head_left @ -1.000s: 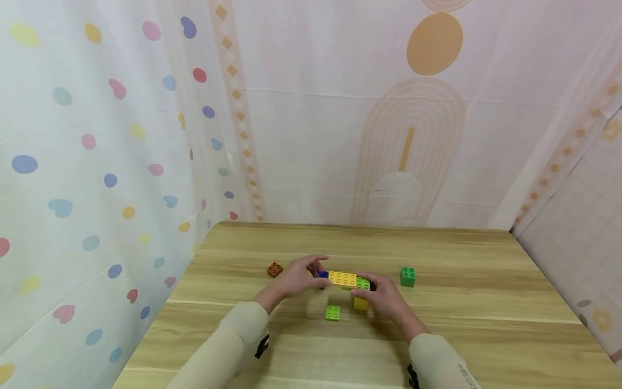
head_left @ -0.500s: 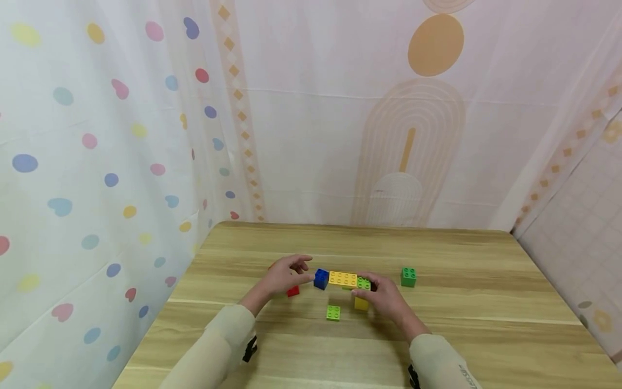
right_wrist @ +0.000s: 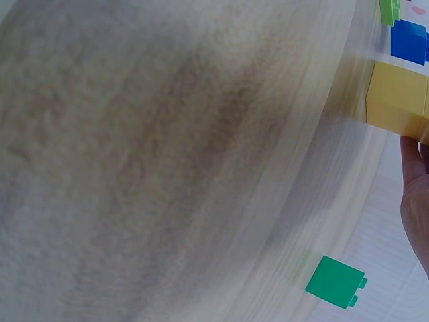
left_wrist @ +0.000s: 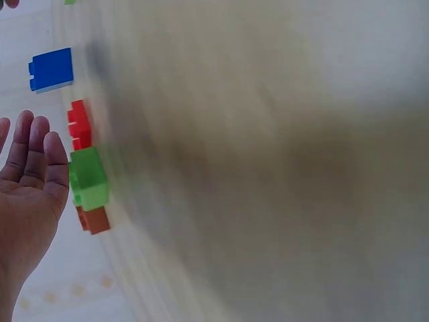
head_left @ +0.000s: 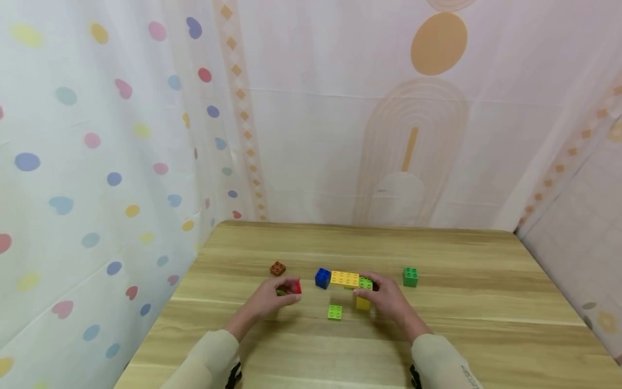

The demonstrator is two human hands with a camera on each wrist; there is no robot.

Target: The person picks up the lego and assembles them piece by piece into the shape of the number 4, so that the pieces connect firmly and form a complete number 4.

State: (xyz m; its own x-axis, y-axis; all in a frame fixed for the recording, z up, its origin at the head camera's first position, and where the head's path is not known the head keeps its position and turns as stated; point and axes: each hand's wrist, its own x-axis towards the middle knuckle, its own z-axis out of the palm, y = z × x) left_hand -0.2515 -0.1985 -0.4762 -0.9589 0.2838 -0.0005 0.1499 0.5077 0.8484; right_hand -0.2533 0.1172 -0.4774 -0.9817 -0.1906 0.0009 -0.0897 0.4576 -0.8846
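My left hand hovers at the left with fingers loosely bent and thumb apart, above a red brick and a green brick that it partly hides. In the left wrist view its fingers look straight beside the green brick; whether they touch it I cannot tell. My right hand grips a toy brick structure between thumb and fingers, at a lime green brick over a yellow brick. A long yellow brick extends left from there, close to a blue brick.
A brown brick lies behind my left hand. One lime green brick lies in front of the structure, and a darker green brick stands to the right. The wooden table ends at a patterned curtain.
My left hand has left the blue brick and moved left and nearer, down to the red and green bricks. The right hand keeps its grip in place.
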